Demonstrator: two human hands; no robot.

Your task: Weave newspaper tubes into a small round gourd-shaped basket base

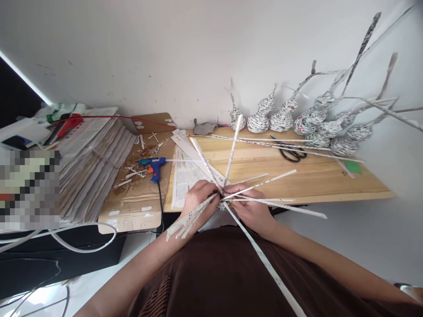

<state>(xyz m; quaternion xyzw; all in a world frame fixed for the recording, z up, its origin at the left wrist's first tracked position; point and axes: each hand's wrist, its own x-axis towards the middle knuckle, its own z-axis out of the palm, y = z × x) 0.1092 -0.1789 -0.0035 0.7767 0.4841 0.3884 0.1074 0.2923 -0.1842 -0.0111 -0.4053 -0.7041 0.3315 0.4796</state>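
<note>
Both my hands meet at the table's front edge around a small woven paper piece [222, 206], from which several rolled newspaper sticks [261, 255] fan out. My left hand [199, 201] is closed around its left side, with a few sticks lying back over the wrist. On the right side, my right hand [251, 209] grips it near the centre, fingers pressed together under sticks that point right. Two sticks rise toward the wall. Most of the woven part is hidden by my fingers.
Woven gourd shapes [258, 116] stand along the wall. Black scissors [291, 152] and long paper sticks lie on the wooden table [324, 182]. A blue glue gun [155, 167] rests on cardboard [132, 215] at left, beside a newspaper stack [95, 171]. Newspaper strips [183, 176] lie behind my left hand.
</note>
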